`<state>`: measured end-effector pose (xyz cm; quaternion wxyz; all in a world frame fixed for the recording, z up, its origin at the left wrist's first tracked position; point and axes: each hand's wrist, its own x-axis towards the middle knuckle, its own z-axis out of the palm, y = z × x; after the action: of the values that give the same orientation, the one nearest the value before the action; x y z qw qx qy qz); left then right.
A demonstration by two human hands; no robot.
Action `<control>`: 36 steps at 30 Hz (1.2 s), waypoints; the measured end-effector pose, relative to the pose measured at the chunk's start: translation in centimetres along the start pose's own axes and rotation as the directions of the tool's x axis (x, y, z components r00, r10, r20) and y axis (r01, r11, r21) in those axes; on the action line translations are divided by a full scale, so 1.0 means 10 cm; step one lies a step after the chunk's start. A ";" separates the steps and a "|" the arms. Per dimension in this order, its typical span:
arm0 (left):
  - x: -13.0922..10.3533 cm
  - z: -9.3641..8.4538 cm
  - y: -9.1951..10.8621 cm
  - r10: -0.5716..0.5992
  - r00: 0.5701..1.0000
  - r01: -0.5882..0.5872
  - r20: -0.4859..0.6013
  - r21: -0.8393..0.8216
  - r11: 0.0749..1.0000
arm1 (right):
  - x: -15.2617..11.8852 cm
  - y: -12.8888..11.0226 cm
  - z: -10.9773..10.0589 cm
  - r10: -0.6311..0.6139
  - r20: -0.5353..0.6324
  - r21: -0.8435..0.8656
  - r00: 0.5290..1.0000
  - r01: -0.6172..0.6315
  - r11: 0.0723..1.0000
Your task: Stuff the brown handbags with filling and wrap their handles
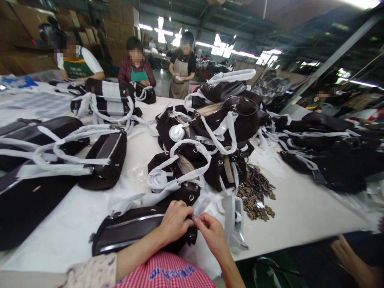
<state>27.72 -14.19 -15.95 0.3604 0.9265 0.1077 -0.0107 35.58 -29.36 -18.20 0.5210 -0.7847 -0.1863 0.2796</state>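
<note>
White table [300, 208] under dark handbags [225, 120], white wrapping strips [60, 156], heap of metal fittings [255, 192].

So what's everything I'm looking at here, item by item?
bag being handled: one, dark brown, near table edge
bag piles: many, dark brown with white wrapped straps, across table
small metal parts: one heap, brownish, right of centre
table: one, white
cardboard boxes: several, brown, back left
co-workers: three, far side, in aprons
left hand: on the bag's end
right hand: pinching a clear strip
</note>
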 end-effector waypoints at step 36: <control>-0.17 -0.02 -0.05 0.167 0.986 -0.168 -0.025 -0.211 0.963 | -0.03 -0.14 -0.24 -0.128 0.286 -0.188 0.950 0.186 0.964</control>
<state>25.94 -14.01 -16.00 0.4564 0.8886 0.0309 0.0347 36.80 -30.71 -16.15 0.4243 -0.7727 -0.3468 0.3204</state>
